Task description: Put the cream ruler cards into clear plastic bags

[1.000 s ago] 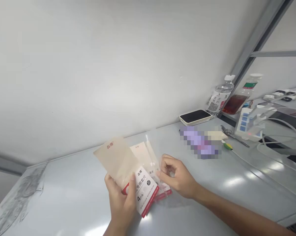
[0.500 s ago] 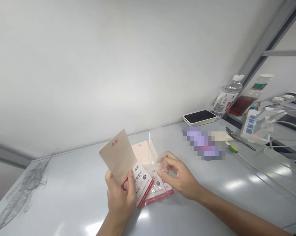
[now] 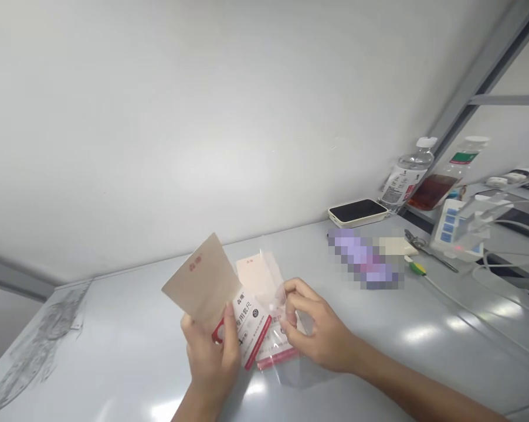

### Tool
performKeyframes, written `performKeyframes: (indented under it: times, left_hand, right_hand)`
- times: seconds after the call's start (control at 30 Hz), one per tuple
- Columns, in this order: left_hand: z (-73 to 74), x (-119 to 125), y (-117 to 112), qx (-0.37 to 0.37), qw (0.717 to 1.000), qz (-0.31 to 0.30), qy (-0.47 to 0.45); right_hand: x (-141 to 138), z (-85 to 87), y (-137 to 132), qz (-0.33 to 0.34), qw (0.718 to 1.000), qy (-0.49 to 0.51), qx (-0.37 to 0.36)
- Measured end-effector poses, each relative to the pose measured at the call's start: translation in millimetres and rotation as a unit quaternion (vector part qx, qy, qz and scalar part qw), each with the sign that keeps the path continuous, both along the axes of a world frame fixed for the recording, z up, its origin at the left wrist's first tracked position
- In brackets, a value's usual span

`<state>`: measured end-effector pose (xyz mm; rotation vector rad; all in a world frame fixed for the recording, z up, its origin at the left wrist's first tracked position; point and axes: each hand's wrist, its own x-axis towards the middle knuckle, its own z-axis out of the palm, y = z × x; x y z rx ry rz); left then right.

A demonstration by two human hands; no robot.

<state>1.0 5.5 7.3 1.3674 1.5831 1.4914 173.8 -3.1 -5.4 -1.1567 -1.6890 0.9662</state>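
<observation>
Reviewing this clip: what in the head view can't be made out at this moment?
Head view:
Pixelated purple patch: blurred, so the object is unidentifiable.
White packet label: print partly covered by the left hand.
Clear bag: partly behind the right hand.
Bottle label: too small to read.

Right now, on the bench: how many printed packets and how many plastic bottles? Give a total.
Printed packets: 2, one in the left hand, one pinched by the right hand
Plastic bottles: 2
Total: 4
</observation>
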Motion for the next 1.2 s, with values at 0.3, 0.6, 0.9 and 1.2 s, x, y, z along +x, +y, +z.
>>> performKeyframes:
  times: [0.3, 0.6, 0.9, 1.2]
  left_hand:
    - [8.4, 4, 3, -0.091, 0.993, -0.057, -0.044]
    - [1.2, 2, 9, -0.063, 0.994, -0.016, -0.086]
    - [7.5, 10, 10, -0.131, 0.977, -0.019, -0.168]
    - [12.1, 11, 12, -0.118, 0.965, 0.010, -0.232]
  right_hand:
    - [8, -3.8, 2, 0.010, 0.971, 0.209, -0.116]
    - [8, -4.7, 15, 0.055, 0.854, 0.459, -0.238]
    - [0, -9.9, 12, 0.080, 0.817, 0.507, -0.263]
    - [3, -2.9, 11, 0.106, 0.751, 0.575, -0.308]
